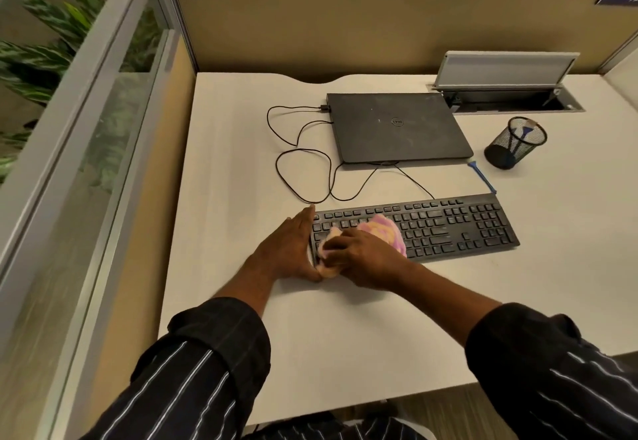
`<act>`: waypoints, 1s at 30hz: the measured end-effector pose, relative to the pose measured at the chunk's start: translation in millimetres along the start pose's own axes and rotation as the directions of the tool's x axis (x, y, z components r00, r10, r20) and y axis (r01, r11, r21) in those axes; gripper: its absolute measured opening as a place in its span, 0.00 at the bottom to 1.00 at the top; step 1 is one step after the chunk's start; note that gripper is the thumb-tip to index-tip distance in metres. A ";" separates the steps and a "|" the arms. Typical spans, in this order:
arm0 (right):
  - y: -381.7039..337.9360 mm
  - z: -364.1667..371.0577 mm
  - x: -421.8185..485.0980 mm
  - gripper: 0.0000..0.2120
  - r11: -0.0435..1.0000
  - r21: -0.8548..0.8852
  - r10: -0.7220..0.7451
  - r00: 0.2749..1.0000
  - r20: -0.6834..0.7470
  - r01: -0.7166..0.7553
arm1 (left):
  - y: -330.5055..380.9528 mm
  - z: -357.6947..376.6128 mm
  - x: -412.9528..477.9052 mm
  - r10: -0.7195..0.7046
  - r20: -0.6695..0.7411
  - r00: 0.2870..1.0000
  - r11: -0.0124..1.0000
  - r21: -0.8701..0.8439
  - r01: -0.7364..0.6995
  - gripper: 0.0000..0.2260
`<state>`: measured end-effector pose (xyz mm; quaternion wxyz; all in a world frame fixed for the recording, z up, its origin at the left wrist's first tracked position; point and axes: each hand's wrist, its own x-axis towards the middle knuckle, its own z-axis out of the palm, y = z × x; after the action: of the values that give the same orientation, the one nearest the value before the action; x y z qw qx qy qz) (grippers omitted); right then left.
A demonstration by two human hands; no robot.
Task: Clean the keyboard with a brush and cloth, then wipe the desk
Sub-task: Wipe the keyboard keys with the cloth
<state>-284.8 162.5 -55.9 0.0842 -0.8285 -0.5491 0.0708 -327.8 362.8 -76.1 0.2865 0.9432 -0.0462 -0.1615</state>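
Observation:
A black keyboard (448, 225) lies across the middle of the white desk (345, 336). On its left part is a pink, yellow and purple cloth (383, 231), and my right hand (366, 256) grips it, pressing it onto the keys. With straight fingers, my left hand (290, 246) lies flat against the keyboard's left end. A blue brush (481, 177) lies on the desk just behind the keyboard's right end, apart from both hands.
A closed black laptop (397, 127) sits behind the keyboard, its black cables (293, 163) looping over the desk to the left. A black mesh pen cup (514, 143) stands at the right. An open cable hatch (507, 94) is at the back. Partition walls enclose the left and back.

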 end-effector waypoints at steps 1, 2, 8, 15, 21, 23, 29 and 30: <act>8.0 -2.7 -4.7 0.15 1.000 -0.021 0.017 1.000 0.015 -0.017 | 1.1 -0.9 0.8 -0.008 0.011 1.000 1.000 0.009 0.007 0.63; 13.1 -4.7 -9.6 0.16 0.998 -0.039 0.047 0.999 0.012 -0.047 | 2.0 -0.7 1.9 -0.022 0.017 1.000 1.000 0.015 0.022 0.64; -10.2 5.7 6.9 0.10 0.992 -0.005 0.127 0.990 -0.061 -0.128 | 3.9 3.3 4.6 -0.035 -0.008 0.999 0.999 0.020 0.035 0.64; 22.8 -5.1 -36.3 0.14 0.971 -0.146 0.184 0.982 -0.037 -0.187 | 4.2 1.1 2.4 -0.022 -0.002 1.000 0.999 0.039 0.022 0.64; 16.4 0.5 -42.9 0.12 0.942 -0.131 0.291 0.946 -0.146 -0.310 | 8.9 0.3 2.6 -0.014 -0.003 1.000 0.998 0.056 0.014 0.64; -7.3 14.0 -19.8 0.09 0.954 -0.082 0.272 0.946 -0.175 -0.289 | 9.7 0.2 3.3 -0.012 -0.008 1.000 0.998 0.062 0.012 0.63; 12.7 9.8 -50.8 0.13 0.949 -0.098 0.286 0.949 -0.136 -0.300 | 10.3 -2.9 2.0 -0.013 0.006 1.000 0.998 0.062 0.013 0.63; 27.7 6.6 -64.9 0.13 0.930 -0.093 0.340 0.929 -0.148 -0.355 | 9.7 -2.7 2.5 -0.014 0.008 1.000 0.998 0.058 0.014 0.63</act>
<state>-286.4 92.5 -66.8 0.0565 -0.9189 -0.3903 -0.0017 -324.5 355.7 -69.3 0.2577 0.9508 -0.0454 -0.1660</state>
